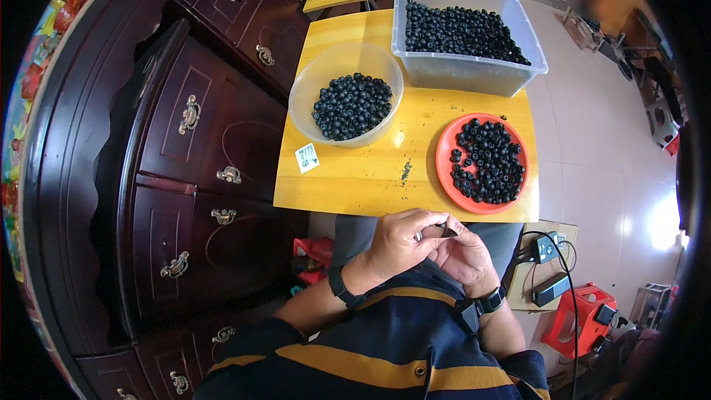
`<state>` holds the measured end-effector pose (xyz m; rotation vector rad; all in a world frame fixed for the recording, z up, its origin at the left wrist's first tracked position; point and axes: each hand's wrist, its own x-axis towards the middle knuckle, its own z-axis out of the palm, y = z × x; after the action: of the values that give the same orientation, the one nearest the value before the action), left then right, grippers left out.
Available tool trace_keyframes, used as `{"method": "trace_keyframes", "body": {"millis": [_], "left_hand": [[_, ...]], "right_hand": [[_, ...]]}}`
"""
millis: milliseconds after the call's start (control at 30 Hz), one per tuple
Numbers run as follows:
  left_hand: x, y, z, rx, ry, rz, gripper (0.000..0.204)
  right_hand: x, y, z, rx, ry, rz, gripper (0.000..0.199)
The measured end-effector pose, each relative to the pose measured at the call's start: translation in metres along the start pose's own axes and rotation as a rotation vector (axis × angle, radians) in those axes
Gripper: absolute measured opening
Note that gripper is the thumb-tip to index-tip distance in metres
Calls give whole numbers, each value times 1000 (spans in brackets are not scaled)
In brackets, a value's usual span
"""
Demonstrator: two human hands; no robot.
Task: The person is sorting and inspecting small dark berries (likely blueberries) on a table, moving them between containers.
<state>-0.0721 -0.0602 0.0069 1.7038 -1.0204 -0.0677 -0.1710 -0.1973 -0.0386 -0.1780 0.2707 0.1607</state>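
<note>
My left hand (404,241) and my right hand (466,255) meet in front of the table's near edge, above my lap. The left fingers are closed on a small metal blade-like tool (449,232); most of it is hidden in the hand. My right fingers are curled and pressed together at the tool's tip, and what they hold is too small to make out. Just beyond lies a red plate (445,150) with many small black round pieces (492,164), some showing ringed holes. A round translucent tub (302,85) holds more such pieces (352,106).
A large clear bin (466,74) of black pieces stands on the yellow table (355,189) at the back. A white printed card (306,158) lies near the tub. A dark wooden cabinet (207,133) flanks the left; a red stool (581,318) and a cable (572,289) are at right.
</note>
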Motion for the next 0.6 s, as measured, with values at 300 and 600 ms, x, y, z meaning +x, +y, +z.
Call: {"method": "trace_keyframes", "body": {"millis": [300, 600], "left_hand": [[-2, 0, -2, -29, 45, -39, 22], [-2, -9, -20, -26, -69, -206, 20]], "right_hand": [[5, 7, 4, 17, 64, 0, 19], [3, -1, 3, 31, 39, -129, 17]]}}
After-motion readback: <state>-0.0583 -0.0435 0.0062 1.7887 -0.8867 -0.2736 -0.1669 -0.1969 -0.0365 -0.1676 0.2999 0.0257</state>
